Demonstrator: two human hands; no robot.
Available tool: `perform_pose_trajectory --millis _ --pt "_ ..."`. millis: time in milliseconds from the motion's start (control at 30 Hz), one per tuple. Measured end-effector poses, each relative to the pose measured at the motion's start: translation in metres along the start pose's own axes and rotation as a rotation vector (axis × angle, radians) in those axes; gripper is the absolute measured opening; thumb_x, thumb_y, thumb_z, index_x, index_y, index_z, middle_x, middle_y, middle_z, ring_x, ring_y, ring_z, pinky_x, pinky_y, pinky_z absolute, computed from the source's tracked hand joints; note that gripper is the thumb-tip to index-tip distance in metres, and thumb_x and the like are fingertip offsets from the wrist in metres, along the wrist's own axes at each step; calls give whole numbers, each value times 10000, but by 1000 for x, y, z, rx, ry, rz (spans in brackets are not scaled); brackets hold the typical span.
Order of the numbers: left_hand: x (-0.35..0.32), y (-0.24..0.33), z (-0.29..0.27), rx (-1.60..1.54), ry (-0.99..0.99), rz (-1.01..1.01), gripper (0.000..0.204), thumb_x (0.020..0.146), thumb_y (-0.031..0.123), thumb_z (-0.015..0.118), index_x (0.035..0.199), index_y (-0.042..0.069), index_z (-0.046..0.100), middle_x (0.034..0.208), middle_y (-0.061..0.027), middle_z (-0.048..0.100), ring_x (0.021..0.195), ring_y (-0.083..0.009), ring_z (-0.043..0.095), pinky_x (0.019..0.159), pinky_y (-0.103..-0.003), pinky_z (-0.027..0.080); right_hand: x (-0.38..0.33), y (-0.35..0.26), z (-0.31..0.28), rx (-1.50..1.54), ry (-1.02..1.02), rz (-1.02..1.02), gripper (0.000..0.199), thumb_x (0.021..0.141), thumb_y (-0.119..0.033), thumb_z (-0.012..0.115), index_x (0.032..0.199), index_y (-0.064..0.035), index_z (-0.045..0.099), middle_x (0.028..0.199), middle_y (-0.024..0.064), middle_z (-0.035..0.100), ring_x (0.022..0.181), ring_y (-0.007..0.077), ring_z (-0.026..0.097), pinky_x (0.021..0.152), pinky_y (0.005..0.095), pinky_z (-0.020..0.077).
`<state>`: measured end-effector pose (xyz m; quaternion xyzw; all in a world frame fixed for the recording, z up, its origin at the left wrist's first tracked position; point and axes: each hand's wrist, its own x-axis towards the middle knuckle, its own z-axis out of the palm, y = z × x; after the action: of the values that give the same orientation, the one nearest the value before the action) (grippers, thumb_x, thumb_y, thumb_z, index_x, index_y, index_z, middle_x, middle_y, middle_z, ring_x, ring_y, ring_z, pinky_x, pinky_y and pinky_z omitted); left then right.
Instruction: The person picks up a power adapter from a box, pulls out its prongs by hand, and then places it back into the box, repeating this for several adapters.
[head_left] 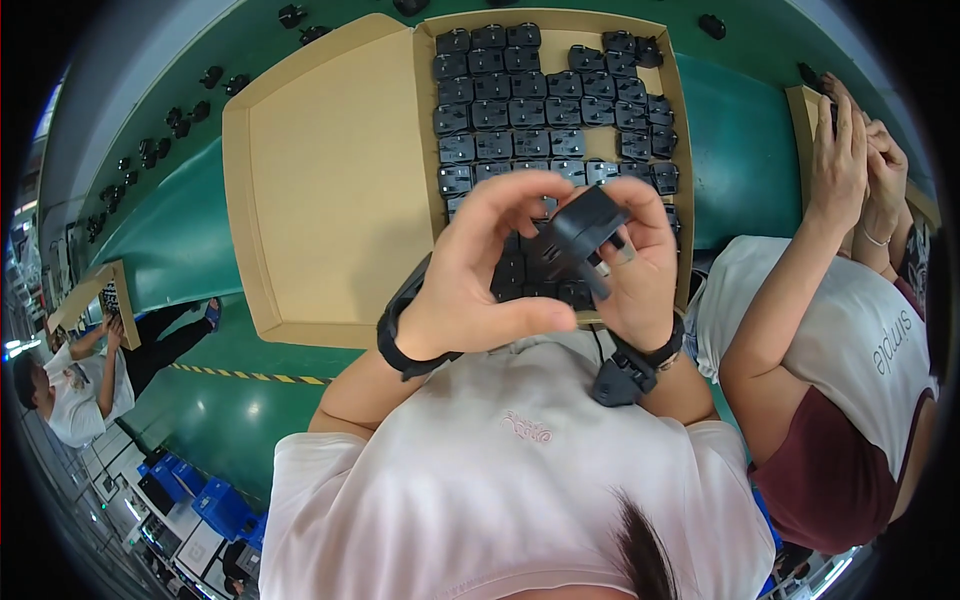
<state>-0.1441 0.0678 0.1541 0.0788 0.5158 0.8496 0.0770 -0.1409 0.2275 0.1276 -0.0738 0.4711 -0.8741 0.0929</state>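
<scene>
both hands, left hand (470,270) and right hand (640,265), closed around black plug adapter (578,238); likely light, rigid plastic, best held by flat sides.

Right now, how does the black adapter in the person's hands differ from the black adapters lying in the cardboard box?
The held adapter is up in the air and tilted, pinched between the left hand and the right hand; the boxed adapters lie flat in tidy rows. The held adapter stands alone, while the boxed adapters sit packed side by side in the cardboard box. Both are black, blocky and look like the same kind.
</scene>
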Motion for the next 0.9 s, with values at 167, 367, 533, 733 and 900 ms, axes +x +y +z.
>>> perform_pose_trajectory --millis 167,367,533,733,900 --pt "2 -4 -13 802 -96 372 545 715 252 726 1154 1 523 1139 -144 542 1036 -294 504 869 -358 419 -7 21 7 309 73 194 433 798 32 598 1208 -17 469 1147 119 523 1033 186 535 858 299 457" --pt "-4 8 -7 799 -141 301 531 704 227 728 1138 -6 528 1100 -158 553 988 -329 524 879 -388 409 9 -26 -6 -681 -119 -293 590 748 119 574 1279 -54 382 1177 168 483 1021 194 536 857 292 469" --pt "2 18 -6 778 -214 256 534 691 202 733 1135 -9 526 1088 -160 553 979 -334 522 865 -386 412 1 -61 14 -769 -293 -154 839 689 201 585 1359 -202 281 1200 245 414 897 200 547 766 273 522" --pt "3 20 -5 837 -260 315 540 654 142 743 1124 -11 523 1068 -143 545 961 -321 510 821 -386 417 1 -62 17 -775 -322 -124 743 697 191 573 1308 -129 299 1177 211 414 876 174 525 771 257 505" --pt "4 20 -5 854 -257 329 534 646 104 735 1120 -8 518 1043 -131 544 949 -314 503 813 -384 410 5 -62 18 -781 -345 -100 649 705 182 562 1257 -56 316 1155 177 414 855 147 503 775 242 487"
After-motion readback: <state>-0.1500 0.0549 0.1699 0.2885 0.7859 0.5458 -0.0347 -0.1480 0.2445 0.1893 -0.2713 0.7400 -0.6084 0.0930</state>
